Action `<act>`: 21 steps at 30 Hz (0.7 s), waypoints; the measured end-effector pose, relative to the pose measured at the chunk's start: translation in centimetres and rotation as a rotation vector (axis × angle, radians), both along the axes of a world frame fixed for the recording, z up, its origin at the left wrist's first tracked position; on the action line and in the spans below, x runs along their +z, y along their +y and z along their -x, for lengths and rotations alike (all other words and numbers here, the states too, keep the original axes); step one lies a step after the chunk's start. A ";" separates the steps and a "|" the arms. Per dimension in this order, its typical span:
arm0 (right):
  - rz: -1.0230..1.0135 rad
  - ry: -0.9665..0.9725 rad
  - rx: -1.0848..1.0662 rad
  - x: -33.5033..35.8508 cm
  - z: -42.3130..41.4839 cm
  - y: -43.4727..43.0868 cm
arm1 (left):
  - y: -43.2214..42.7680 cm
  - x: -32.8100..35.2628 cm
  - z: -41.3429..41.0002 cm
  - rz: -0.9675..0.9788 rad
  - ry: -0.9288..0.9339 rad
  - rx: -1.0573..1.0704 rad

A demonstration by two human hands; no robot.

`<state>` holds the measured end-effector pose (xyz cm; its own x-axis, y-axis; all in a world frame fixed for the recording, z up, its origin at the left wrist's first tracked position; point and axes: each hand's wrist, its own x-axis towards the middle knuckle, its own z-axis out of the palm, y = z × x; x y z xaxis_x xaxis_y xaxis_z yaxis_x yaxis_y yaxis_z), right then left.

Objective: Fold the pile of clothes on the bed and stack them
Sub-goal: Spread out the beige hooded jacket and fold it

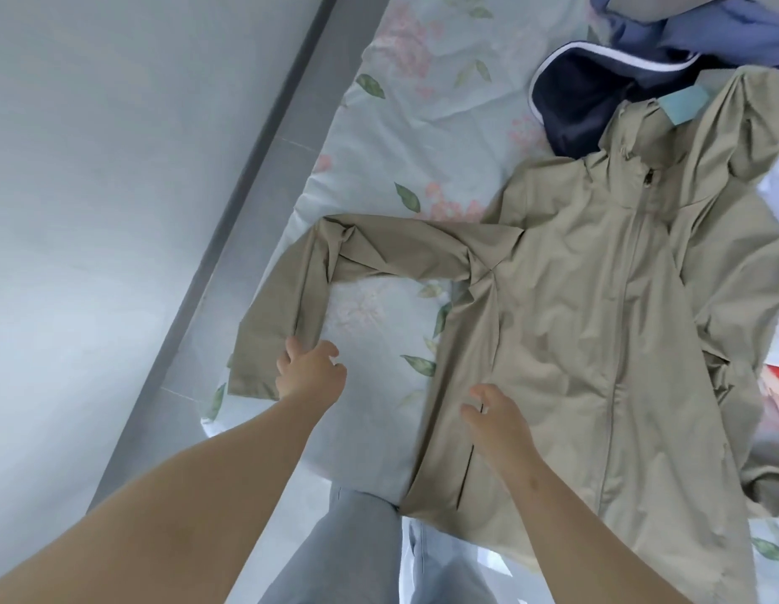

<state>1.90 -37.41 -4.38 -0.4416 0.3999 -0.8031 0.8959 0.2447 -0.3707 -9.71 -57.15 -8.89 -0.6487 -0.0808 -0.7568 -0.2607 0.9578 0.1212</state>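
Khaki jacket (575,342) flat on the bed (422,124). Looks thin, floppy, slick: best grabbed at cuff (252,372) and shoulder (509,237). Left hand (311,370) seemingly pinching the sleeve (283,307), right hand (499,422) loosely open over the lower front.

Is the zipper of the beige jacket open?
No, the beige jacket lies front up on the floral bed sheet with its zipper closed up to the collar.

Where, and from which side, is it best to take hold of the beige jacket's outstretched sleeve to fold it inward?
Grip the sleeve near its cuff end, coming from the near side, where the left hand is. It bends at the elbow and the lower part lies flat and free, so it should swing over the jacket cleanly.
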 end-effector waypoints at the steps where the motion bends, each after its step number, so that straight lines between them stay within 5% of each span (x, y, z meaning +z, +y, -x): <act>1: 0.000 -0.024 0.001 -0.3 0.0 -0.1 | -0.2 -0.4 0.3 0.033 -0.040 -0.006; 5: -0.011 -0.081 0.010 -1.0 0.1 -0.3 | -1.7 -2.0 0.6 0.068 -0.158 -0.021; 11: -0.002 -0.064 0.034 0.0 1.5 -0.8 | -4.9 -1.6 1.2 0.071 -0.093 -0.150; 16: 0.031 0.020 0.007 2.6 2.5 -0.7 | -6.2 3.2 4.1 -0.226 0.379 0.226; 21: 0.036 0.109 -0.038 6.5 2.8 -0.2 | -5.2 10.2 7.4 -0.575 0.564 0.504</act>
<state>-0.94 -37.65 2.09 -0.5117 0.3899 -0.7656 0.8585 0.1959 -0.4740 -17.12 -62.34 1.32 -0.9210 -0.1637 -0.3535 -0.3862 0.5030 0.7732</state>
